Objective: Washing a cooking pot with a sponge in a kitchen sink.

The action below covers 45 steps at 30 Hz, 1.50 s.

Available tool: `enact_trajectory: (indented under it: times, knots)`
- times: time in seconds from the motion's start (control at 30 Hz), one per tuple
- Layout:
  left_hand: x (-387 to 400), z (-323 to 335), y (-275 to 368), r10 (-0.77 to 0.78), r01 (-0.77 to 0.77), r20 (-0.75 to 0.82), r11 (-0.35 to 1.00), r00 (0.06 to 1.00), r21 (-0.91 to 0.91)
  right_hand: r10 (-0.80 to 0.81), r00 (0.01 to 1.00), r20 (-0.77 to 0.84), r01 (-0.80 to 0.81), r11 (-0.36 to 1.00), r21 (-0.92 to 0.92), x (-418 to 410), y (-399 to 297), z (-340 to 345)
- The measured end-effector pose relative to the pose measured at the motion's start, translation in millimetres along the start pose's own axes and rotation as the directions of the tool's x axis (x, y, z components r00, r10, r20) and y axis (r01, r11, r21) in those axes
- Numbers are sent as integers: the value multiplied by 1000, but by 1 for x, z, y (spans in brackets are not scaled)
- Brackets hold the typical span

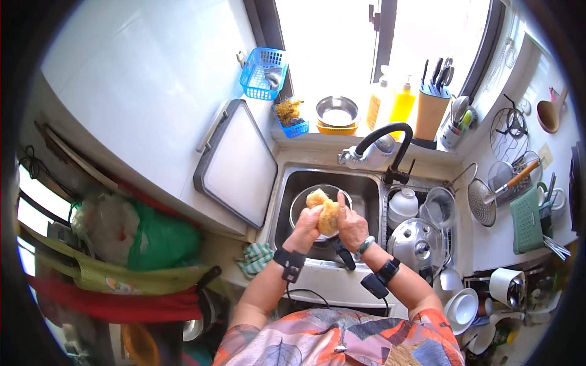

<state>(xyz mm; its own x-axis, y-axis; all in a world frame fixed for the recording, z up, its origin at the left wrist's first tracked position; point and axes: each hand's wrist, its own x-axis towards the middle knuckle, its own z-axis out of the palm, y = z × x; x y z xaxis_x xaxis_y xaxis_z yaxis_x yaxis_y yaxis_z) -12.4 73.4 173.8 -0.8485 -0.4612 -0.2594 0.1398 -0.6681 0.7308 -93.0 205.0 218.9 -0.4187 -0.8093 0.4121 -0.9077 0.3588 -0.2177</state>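
Observation:
Over the sink, my left hand [306, 228] grips a tan, fibrous scrubber [326, 211], which looks like loofah and bulges out on both sides of the fingers. My right hand [352, 228] is at its right side, index finger pointing up along it; whether the other fingers grip it I cannot tell. Below both hands a round metal pan [298, 206] sits in the left basin of the stainless steel sink [366, 183], its black handle [344, 254] lying over the front rim. The hands and scrubber hide much of the pan's inside.
A black faucet [394, 176] arches behind the basin. Right of it, a dish rack holds white bowls [403, 206] and a metal lid [414, 240]. A cutting board [240, 164] leans at left, near a green checked cloth [256, 258]. Soap bottles [403, 107] and a knife block [430, 114] line the sill.

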Motion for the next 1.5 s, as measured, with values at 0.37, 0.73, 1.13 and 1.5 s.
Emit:
enact_trajectory:
  times: [0.37,0.73,1.13,1.5]
  knots:
    - [-60,-43,100,-77,56,-51,946,996,-320,-35,978,204,-59,896,440,-17,42,26]
    - [-129,-53,130,268,-253,-159,961,950,109,-245,896,370,-3,830,558,0,57,21]
    - [-59,-83,130,284,-204,-112,864,952,461,-352,343,871,-888,182,423,-68,69,-42]
    - [-48,19,33,476,-365,587,-482,655,797,-174,390,904,-919,-10,394,-79,15,-57]
